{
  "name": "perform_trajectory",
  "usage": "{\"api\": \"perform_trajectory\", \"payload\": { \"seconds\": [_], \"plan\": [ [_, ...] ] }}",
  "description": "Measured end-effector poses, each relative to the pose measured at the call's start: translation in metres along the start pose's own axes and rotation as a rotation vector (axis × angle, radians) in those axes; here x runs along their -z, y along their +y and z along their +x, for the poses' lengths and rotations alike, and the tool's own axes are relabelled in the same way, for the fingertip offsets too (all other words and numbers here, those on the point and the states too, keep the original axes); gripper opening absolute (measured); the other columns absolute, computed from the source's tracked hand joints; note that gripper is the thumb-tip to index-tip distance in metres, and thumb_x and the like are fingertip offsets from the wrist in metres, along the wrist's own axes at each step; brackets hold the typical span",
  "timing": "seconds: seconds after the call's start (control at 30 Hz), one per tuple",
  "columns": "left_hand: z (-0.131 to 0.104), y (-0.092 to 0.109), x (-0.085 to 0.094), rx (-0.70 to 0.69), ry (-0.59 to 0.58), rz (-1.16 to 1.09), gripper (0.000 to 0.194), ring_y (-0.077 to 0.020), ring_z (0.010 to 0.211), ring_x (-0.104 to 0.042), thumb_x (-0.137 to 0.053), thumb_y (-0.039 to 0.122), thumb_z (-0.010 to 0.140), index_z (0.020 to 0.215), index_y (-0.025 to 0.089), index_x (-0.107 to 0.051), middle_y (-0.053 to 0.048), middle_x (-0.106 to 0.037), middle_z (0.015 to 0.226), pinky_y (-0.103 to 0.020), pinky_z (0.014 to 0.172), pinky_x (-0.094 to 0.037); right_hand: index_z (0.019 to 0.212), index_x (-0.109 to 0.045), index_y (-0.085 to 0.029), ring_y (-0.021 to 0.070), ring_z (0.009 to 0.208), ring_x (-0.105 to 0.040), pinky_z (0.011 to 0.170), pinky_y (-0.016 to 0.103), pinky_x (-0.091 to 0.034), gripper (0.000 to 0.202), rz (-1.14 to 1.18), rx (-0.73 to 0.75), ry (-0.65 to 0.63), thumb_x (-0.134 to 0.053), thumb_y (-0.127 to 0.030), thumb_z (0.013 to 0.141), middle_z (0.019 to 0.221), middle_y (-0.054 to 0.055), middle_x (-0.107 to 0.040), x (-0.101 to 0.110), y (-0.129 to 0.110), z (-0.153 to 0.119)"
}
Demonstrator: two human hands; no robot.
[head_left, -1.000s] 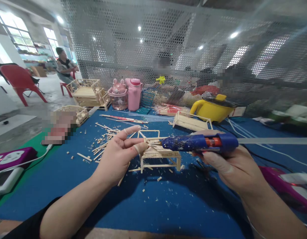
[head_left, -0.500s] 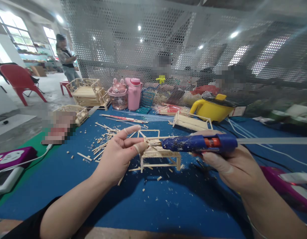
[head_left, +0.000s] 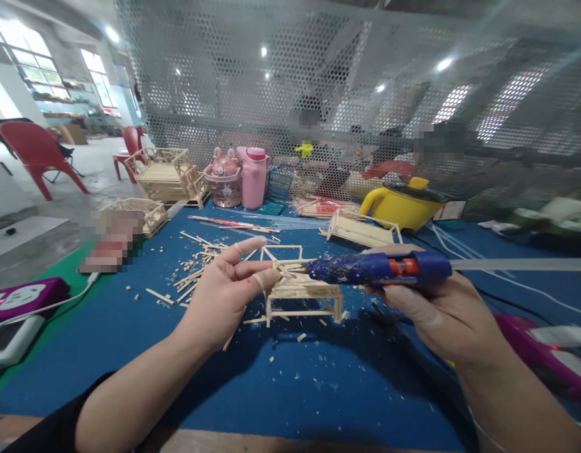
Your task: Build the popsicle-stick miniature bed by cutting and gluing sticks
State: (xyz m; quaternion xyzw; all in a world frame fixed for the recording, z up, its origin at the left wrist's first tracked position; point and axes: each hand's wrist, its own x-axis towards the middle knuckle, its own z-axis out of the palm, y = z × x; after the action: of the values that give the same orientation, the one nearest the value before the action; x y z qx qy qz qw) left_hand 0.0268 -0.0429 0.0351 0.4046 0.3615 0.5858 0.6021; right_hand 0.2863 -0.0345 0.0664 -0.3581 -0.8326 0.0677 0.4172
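Note:
My left hand [head_left: 229, 286] pinches the left end of a small wooden stick frame [head_left: 302, 290], which stands on legs on the blue mat. Tape wraps some of the fingertips. In my right hand [head_left: 432, 314] is a blue hot glue gun [head_left: 366, 269], held level, with a long clear glue stick [head_left: 521, 265] coming out of its back. The nozzle points left, over the top of the frame and close to my left thumb. Whether the tip touches the wood I cannot tell.
Loose wooden sticks [head_left: 191, 283] and chips lie left of the frame. Behind stand a stick model [head_left: 366, 231], a yellow pot [head_left: 403, 204], a pink thermos [head_left: 254, 179] and more stick models [head_left: 165, 179]. Purple power strips [head_left: 29, 299] sit at both sides. A mesh screen [head_left: 234, 75] rises behind.
The glue gun has shifted slightly right, its tip drawing back from my left thumb. My left hand stays put. A person standing at the far left is gone from view.

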Motion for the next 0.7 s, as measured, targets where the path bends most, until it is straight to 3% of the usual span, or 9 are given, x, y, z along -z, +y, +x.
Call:
{"api": "perform_trajectory", "payload": {
  "seconds": [0.37, 0.57, 0.7],
  "plan": [
    [0.0, 0.001, -0.001, 0.002, 0.012, -0.012, 0.053, -0.0084, 0.07, -0.067, -0.081, 0.019, 0.066, 0.115, 0.02, -0.059, 0.0, -0.075, 0.076, -0.019, 0.073, -0.05, 0.108, -0.064, -0.038, 0.0197, 0.09, -0.066, 0.086, 0.033, -0.052, 0.023, -0.046, 0.035, 0.001, -0.055, -0.042, 0.087, 0.102, -0.004, -0.07, -0.002, -0.002, 0.004],
    [-0.001, 0.002, -0.002, 0.001, 0.015, -0.013, 0.053, -0.0102, 0.073, -0.068, -0.081, 0.019, 0.066, 0.114, 0.02, -0.059, 0.0, -0.075, 0.077, -0.021, 0.074, -0.05, 0.109, -0.067, -0.03, 0.027, 0.095, -0.066, 0.088, 0.044, -0.052, 0.028, 0.016, -0.063, 0.043, -0.056, -0.04, 0.086, 0.105, 0.004, -0.07, -0.002, 0.007, -0.004],
    [-0.001, 0.002, -0.002, 0.007, 0.016, -0.018, 0.054, -0.0113, 0.072, -0.068, -0.082, 0.02, 0.065, 0.114, 0.02, -0.059, -0.001, -0.075, 0.077, -0.022, 0.073, -0.051, 0.108, -0.069, -0.029, 0.0275, 0.094, -0.067, 0.086, 0.044, -0.053, 0.028, 0.015, -0.064, 0.023, -0.057, -0.04, 0.085, 0.103, 0.005, -0.07, -0.003, 0.007, -0.003]
  ]
}}
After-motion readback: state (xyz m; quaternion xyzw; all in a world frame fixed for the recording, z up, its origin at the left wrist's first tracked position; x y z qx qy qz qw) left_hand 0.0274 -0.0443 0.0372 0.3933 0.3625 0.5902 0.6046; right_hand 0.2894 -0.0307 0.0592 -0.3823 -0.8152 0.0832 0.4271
